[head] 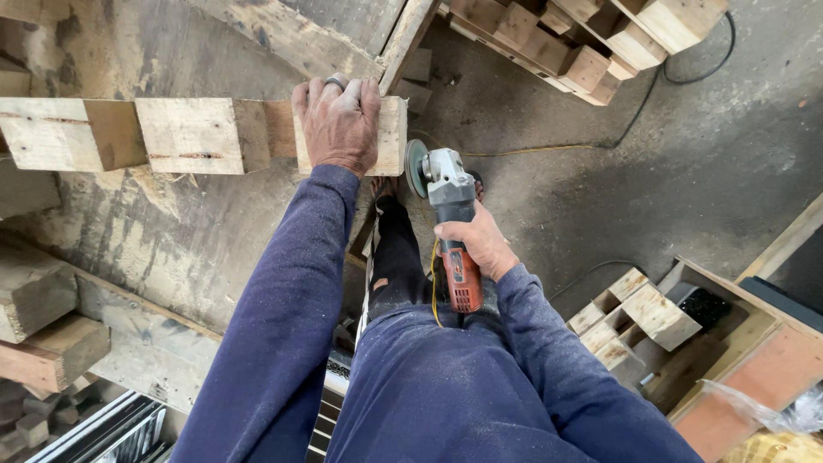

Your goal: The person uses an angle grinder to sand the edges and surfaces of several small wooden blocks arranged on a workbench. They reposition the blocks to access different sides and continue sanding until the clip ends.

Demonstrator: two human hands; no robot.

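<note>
The left hand (339,124) clamps the pale wooden pallet block (390,135); the right hand (480,244) grips the orange-handled grey angle grinder (450,223) just right of it. Its disc could kick towards the nearby fingers.

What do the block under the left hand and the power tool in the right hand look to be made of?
The block looks like raw, unfinished wood: pale, with visible grain and rough sawn faces. The grinder seems to have a grey metal head and an orange, probably plastic, body; its disc looks abrasive.
</note>
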